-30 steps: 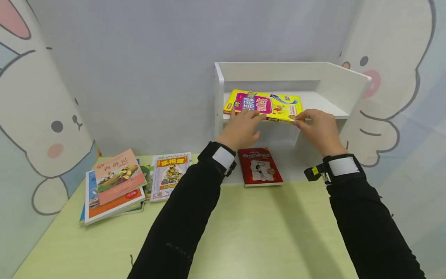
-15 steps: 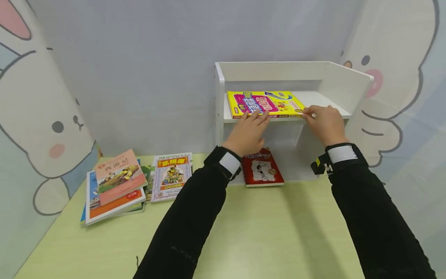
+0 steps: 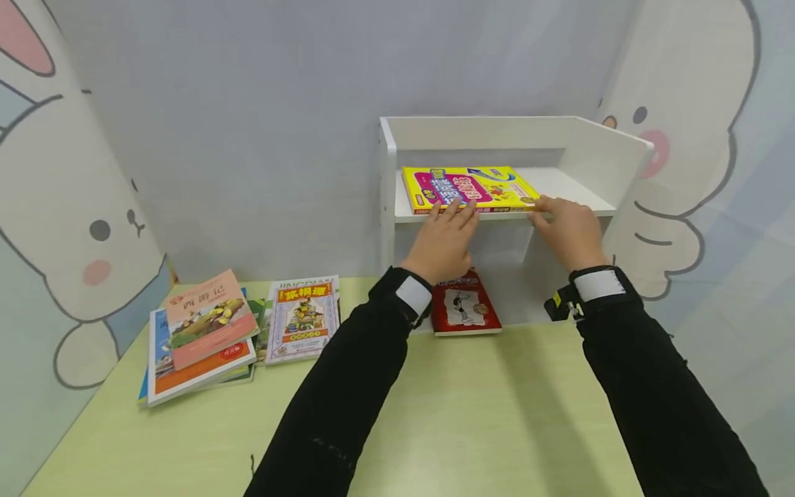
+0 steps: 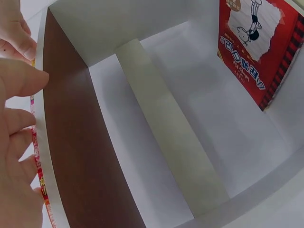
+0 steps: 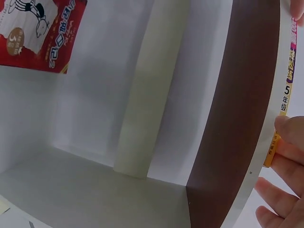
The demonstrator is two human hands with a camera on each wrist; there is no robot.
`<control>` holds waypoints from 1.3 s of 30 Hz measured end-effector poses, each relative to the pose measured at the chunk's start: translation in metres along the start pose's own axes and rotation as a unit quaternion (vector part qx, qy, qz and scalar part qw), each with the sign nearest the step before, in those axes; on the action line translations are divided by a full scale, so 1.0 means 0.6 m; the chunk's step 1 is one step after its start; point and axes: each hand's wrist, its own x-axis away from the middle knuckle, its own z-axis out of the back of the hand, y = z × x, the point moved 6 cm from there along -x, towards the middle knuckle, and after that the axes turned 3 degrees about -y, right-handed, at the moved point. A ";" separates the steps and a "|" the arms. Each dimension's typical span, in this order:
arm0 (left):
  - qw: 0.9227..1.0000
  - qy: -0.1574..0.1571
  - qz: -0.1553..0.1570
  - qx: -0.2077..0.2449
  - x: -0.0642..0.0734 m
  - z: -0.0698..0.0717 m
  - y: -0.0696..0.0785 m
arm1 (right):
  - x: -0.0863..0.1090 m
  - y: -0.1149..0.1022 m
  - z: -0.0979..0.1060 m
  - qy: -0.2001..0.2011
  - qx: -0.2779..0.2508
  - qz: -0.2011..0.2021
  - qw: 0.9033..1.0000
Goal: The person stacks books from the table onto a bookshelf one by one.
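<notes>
A yellow and magenta book [image 3: 472, 188] lies flat on the upper board of a white shelf [image 3: 512, 132], its spine along the board's front edge. My left hand [image 3: 442, 241] rests with extended fingers against the spine and front of the cover. At the right front corner, my right hand [image 3: 570, 231] pinches the book with thumb and fingers. The right wrist view shows the thumb [image 5: 289, 127] on the spine's end. Below, a red book [image 3: 466, 305] lies in the lower compartment, its far part hidden by my left hand in the head view.
To the left on the pale green table [image 3: 447, 414] is a pile of books topped by a pink one [image 3: 214, 317]. Beside it lies a white-bordered book [image 3: 303, 319] with a yellow title. Walls with cartoon rabbits [image 3: 661, 152] enclose both sides.
The yellow book has turned from a slant to lie parallel with the shelf front. My left hand has shifted right along its edge, and my right hand stays at the corner.
</notes>
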 end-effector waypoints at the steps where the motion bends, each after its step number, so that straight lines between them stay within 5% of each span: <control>1: 1.000 0.003 0.001 0.002 0.001 -0.002 0.000 | 0.003 0.000 -0.004 -0.008 -0.005 0.002 1.000; 6: 1.000 0.013 -0.001 0.020 0.011 -0.010 0.004 | 0.020 -0.006 -0.022 -0.020 -0.029 0.006 0.999; 10: 0.997 0.018 -0.013 0.077 0.036 -0.023 0.011 | 0.048 -0.015 -0.016 0.050 -0.083 0.009 0.995; 13: 0.990 0.035 -0.018 0.135 0.065 -0.049 0.015 | 0.082 -0.017 -0.018 0.098 -0.142 0.007 0.985; 16: 0.978 0.046 -0.005 0.202 0.096 -0.088 0.017 | 0.119 -0.013 -0.045 0.069 -0.188 -0.011 0.980; 19: 0.959 0.038 0.038 0.277 0.118 -0.134 0.014 | 0.150 -0.006 -0.098 -0.027 -0.208 -0.040 0.977; 23: 0.921 0.021 0.130 0.367 0.136 -0.194 0.004 | 0.179 0.007 -0.178 -0.155 -0.235 -0.094 0.955; 25: 0.899 0.014 0.171 0.403 0.140 -0.220 0.001 | 0.188 0.010 -0.211 -0.193 -0.251 -0.118 0.941; 28: 0.877 0.007 0.213 0.430 0.141 -0.253 0.002 | 0.197 0.009 -0.246 -0.227 -0.265 -0.145 0.926; 31: 0.878 0.007 0.224 0.422 0.138 -0.275 0.011 | 0.201 0.003 -0.267 -0.243 -0.269 -0.156 0.919; 35: 0.898 0.013 0.207 0.389 0.133 -0.291 0.028 | 0.206 -0.013 -0.287 -0.264 -0.281 -0.164 0.908; 37: 0.905 0.015 0.195 0.377 0.133 -0.299 0.035 | 0.211 -0.024 -0.297 -0.276 -0.304 -0.169 0.896; 39: 0.913 0.018 0.187 0.362 0.132 -0.306 0.040 | 0.217 -0.034 -0.307 -0.276 -0.354 -0.186 0.874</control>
